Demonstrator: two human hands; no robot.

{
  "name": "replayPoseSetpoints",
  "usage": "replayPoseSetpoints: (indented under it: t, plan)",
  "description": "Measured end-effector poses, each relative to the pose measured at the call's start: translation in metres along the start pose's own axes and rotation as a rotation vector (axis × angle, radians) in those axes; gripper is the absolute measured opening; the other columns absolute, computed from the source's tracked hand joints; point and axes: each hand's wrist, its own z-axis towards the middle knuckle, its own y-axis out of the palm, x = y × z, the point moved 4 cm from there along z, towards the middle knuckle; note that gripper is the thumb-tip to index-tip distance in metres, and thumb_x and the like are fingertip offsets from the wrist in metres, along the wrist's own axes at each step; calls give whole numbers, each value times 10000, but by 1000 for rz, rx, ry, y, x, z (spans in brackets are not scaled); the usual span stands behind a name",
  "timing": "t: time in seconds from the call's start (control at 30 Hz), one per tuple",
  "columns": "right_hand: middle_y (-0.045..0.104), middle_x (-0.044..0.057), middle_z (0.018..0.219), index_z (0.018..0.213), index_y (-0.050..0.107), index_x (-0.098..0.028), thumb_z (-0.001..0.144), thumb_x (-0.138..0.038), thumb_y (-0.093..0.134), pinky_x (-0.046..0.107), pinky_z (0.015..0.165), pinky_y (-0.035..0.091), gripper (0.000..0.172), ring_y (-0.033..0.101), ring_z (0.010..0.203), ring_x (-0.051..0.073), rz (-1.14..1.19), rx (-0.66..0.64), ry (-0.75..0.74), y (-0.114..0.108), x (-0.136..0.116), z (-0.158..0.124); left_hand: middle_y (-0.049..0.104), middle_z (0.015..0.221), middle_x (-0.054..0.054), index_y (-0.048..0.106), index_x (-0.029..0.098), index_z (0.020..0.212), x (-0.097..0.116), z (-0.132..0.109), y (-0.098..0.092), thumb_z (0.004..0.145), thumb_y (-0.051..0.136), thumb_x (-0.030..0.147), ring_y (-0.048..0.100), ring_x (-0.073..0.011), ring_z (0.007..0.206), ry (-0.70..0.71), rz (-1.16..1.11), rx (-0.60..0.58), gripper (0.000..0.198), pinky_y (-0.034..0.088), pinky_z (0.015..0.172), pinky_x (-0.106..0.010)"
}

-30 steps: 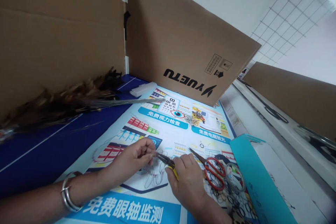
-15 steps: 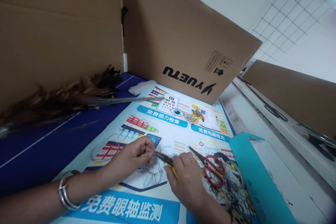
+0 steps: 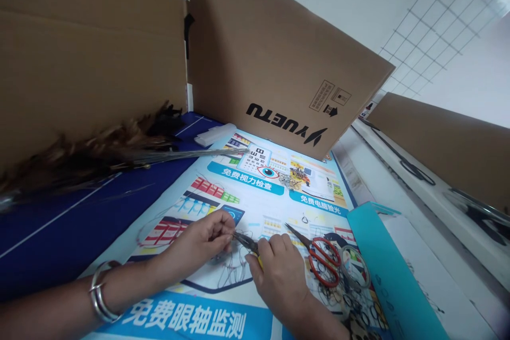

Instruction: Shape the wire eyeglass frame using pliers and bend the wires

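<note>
My right hand (image 3: 281, 271) is closed round the yellow handles of a pair of pliers (image 3: 246, 241), whose dark jaws point left. The jaw tips meet the fingertips of my left hand (image 3: 218, 232), which is closed in a pinch. What lies in that pinch is too small to make out. Thin wire loops (image 3: 235, 268) lie on the printed sheet below the pliers. To the right of my right hand, scissors with red handles (image 3: 324, 261) rest partly open, their blades pointing to the upper left.
A clear tape roll (image 3: 354, 267) and a heap of small rings (image 3: 354, 303) lie by the scissors. A teal box (image 3: 392, 271) stands at right. Feather-like stems (image 3: 191, 154) lie at left. Cardboard panels (image 3: 279, 53) wall the back and left.
The pliers and my right hand have shifted slightly left, closer to my left fingertips. My left hand keeps its pinch, and the scissors stay where they were.
</note>
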Motion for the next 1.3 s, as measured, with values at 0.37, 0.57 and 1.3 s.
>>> replayPoseSetpoints:
  t: [0.37, 0.57, 1.3]
  plan:
    - [623, 61, 856, 865, 590, -211, 882, -362, 639, 315, 617, 362, 160, 538, 824, 243, 55, -73, 48, 4, 1, 0, 607, 641, 52, 474, 210, 892, -4, 0, -1, 848, 543, 247, 543, -129, 603, 15, -11, -22, 90, 398, 587, -262]
    - [638, 47, 876, 859, 597, -217, 883, -340, 625, 306, 636, 379, 128, 560, 838, 233, 64, -126, 63, 6, 3, 1, 588, 646, 56, 477, 211, 880, -4, -1, 1, 834, 539, 233, 556, -133, 618, 18, -19, -28, 81, 417, 604, -272]
    - [623, 56, 866, 917, 615, -184, 868, -319, 576, 285, 686, 444, 148, 579, 802, 197, 647, -28, 265, 3, 18, -2, 642, 652, 34, 485, 206, 890, 0, 3, -9, 843, 659, 376, 569, -145, 617, -52, -95, 46, 247, 397, 585, -257]
